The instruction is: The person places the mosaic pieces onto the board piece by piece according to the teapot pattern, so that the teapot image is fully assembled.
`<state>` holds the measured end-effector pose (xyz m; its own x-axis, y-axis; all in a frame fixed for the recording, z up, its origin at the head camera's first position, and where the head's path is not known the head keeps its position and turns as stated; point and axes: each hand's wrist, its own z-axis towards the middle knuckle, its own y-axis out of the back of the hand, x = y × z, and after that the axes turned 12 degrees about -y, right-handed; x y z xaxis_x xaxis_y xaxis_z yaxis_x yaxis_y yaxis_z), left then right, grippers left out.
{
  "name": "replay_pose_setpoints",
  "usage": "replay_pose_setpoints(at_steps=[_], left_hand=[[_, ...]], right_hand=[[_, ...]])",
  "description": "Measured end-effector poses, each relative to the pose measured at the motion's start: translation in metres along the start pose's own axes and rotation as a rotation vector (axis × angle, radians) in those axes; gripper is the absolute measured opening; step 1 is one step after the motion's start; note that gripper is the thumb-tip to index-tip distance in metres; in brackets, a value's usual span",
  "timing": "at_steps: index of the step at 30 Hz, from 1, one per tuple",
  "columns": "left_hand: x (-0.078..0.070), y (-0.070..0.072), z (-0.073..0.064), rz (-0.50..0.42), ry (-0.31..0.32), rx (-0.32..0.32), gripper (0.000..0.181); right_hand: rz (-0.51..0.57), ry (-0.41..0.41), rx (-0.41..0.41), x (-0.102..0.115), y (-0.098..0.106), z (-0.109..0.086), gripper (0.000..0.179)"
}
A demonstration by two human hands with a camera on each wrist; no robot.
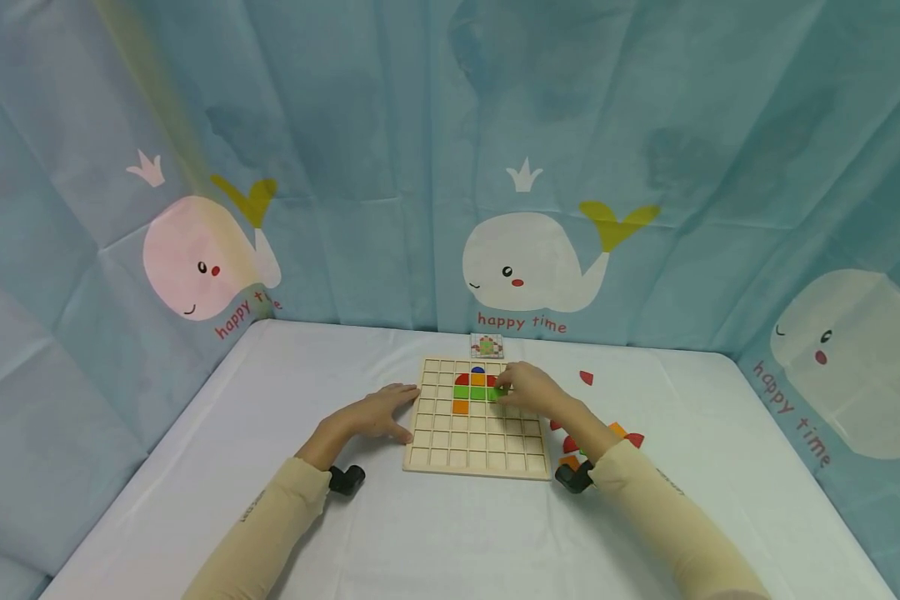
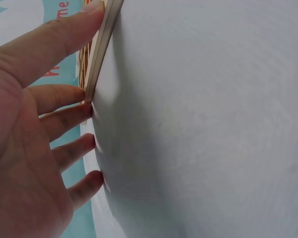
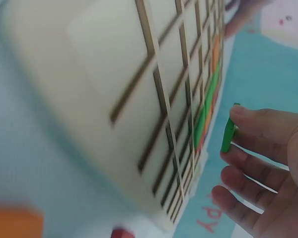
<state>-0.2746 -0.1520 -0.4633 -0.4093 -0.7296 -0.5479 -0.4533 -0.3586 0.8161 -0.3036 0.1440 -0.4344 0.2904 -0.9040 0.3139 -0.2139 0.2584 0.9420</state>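
Note:
A wooden grid board (image 1: pixel 480 442) lies on the white table. Set in its upper part are a blue piece (image 1: pixel 477 370), a red rounded piece (image 1: pixel 462 379), orange squares (image 1: pixel 461 407) and green pieces (image 1: pixel 461 392). My right hand (image 1: pixel 534 390) is over the board's upper right cells, pinching a thin green tile (image 3: pixel 229 130) between thumb and fingertips; the right wrist view shows the tile edge-on. On the opposite side, my left hand (image 1: pixel 378 412) touches the board's left edge, its fingers spread and fairly straight, thumb (image 2: pixel 84 22) against the frame.
A small pattern card (image 1: pixel 487 346) lies behind the board. Loose red pieces (image 1: pixel 634 439) and orange pieces (image 1: pixel 617 429) are scattered to the right, partly behind the right forearm. One red piece (image 1: pixel 587 377) lies farther back. A blue whale-print curtain (image 1: pixel 360 167) surrounds the table.

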Motion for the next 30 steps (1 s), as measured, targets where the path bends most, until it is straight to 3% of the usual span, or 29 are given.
replay_pose_setpoints(at_steps=[11,30], left_hand=[[0.0,0.0,0.001,0.028,-0.017,0.0,0.088],[-0.001,0.001,-0.001,0.023,-0.014,-0.005,0.089]], right_hand=[[-0.043,0.086,0.008,0.025,-0.018,0.007,0.024],[-0.077,0.115,-0.017,0.027,-0.026,0.008,0.016]])
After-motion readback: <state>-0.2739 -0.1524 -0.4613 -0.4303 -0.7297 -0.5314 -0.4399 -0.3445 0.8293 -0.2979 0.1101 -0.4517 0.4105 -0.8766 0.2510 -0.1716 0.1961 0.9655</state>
